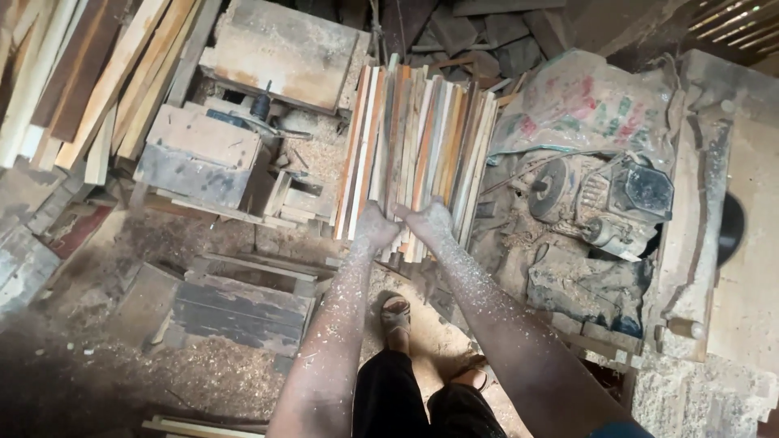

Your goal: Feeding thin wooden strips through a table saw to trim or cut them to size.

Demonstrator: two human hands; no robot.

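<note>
Where both arms stretch forward, the bundle of wooden strips (418, 146) stands at frame centre, leaning up and away toward 12 o'clock; its long axis runs roughly 12 to 6, fanning slightly wider at the top. Left hand (375, 225) and right hand (430, 221) meet its lower end side by side, nearly touching each other, both pressed against the strips. Whether the fingers wrap around any strip cannot be told from this angle. Neither hand is clearly nearer; both are in contact. Forearms dusted with sawdust.

Around: at 9 o'clock of the bundle, a dusty wooden box (199, 154) with a small dark tool above it. At 3 o'clock, a motor (629, 207) with a pulley wheel, a printed sack (584, 101) draped behind it. Far right, a saw table (746, 203) with a blade edge showing. At 10 o'clock, stacked planks (89, 73). At 6 o'clock, sandalled foot (396, 312) on the sawdust floor.
</note>
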